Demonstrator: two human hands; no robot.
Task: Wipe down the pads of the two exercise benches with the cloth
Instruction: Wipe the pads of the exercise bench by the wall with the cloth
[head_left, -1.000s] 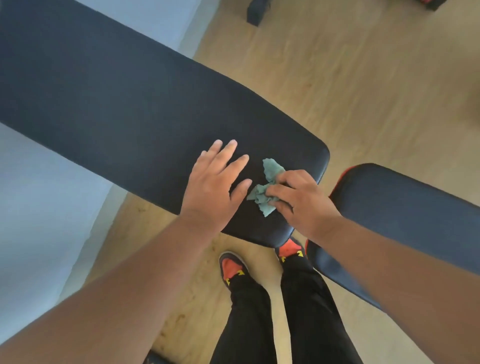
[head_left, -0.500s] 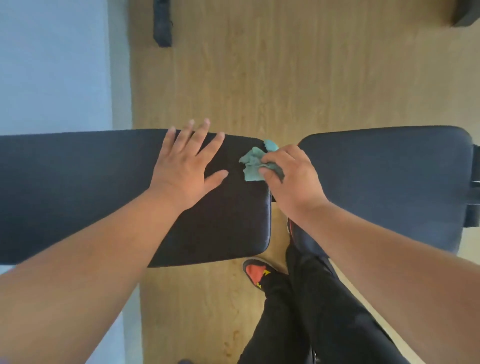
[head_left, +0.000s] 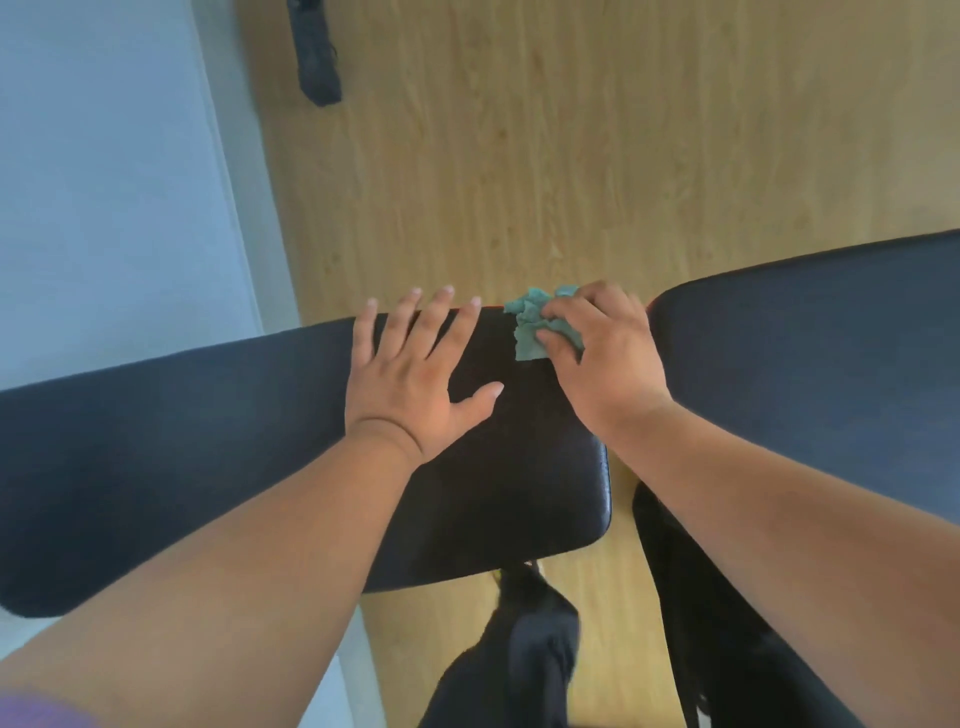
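1. The left hand (head_left: 415, 379) lies flat and fully open, palm down, on the black pad of the left bench (head_left: 171, 447), fingers spread and holding nothing; its fingertips reach just over the pad's far edge
2. The right hand (head_left: 602, 364) sits just to the right of the left hand, apart from it, fingers curled over a crumpled teal cloth (head_left: 535, 325) and pressing it to the pad
3. The cloth is at the far right corner of that same pad, under and ahead of the right hand's fingers; part of it sticks out past the fingertips towards the far edge, and a flap lies on the pad towards the left hand
4. The second bench pad (head_left: 810, 374), also dark, begins just to the right of the right hand and runs off to the right; a narrow gap parts the two pads, and the right wrist crosses that gap
5. Both forearms are bare and come in from the near side
6. Beneath and between the arms, black trousers (head_left: 524, 665) show over a wooden floor (head_left: 519, 171)
7. Beyond the left hand's side, a pale wall (head_left: 104, 182) meets the floor, and a dark object (head_left: 314, 52) lies on the boards far ahead of the fingers; what it is cannot be told
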